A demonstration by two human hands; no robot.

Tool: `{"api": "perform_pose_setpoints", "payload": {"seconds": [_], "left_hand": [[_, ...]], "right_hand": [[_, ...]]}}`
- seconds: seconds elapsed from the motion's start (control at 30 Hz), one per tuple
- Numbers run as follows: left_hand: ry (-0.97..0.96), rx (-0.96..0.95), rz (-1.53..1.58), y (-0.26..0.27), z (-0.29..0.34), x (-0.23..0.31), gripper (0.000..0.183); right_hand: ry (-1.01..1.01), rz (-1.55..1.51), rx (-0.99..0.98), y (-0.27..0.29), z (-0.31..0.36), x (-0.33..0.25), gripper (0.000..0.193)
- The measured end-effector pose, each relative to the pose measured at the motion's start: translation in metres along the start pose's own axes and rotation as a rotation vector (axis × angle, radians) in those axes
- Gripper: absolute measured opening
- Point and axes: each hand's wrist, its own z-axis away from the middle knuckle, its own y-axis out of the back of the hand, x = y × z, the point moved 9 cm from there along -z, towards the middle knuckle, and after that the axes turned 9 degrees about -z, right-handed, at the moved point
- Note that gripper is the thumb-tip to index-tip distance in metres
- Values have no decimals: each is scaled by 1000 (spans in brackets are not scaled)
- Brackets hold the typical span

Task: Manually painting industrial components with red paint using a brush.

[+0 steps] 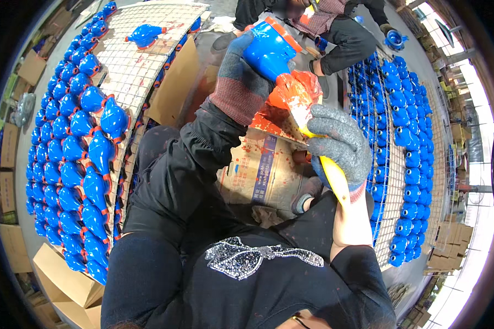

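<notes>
Up in front of me, my left hand [233, 82], in a grey glove with a reddish cuff, is closed around a blue valve body [269, 55]. Its upper flange rim is orange-red. My right hand [343, 142], in a grey knitted glove, grips a paintbrush [335, 178] by its yellow handle. Red paint coats the bristles, which lie against the lower end of the valve body. The brush and wet paint partly hide that end. Beneath them, red paint covers the edge of a cardboard box [252, 172].
On the left, a wire-mesh rack [132, 71] bears rows of blue valve bodies with red rims [71, 148]. More blue valve bodies [411, 164] stand in rows on mesh at the right. Opposite me sits a co-worker [340, 44] with a brush. An opened carton [66, 274] stands lower left.
</notes>
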Motion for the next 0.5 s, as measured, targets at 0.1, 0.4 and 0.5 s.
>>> {"api": "perform_pose_setpoints", "payload": {"seconds": [0.1, 0.4, 0.5], "left_hand": [[-70, -8, -69, -3, -4, 10, 63], [-203, -53, -86, -21, -2, 32, 49], [-137, -133, -103, -31, 3, 31, 58]], "right_hand": [[-26, -37, 5, -1, 2, 1, 24], [-140, -164, 84, 11, 5, 6, 18], [-116, -407, 203, 24, 9, 8, 14]]}}
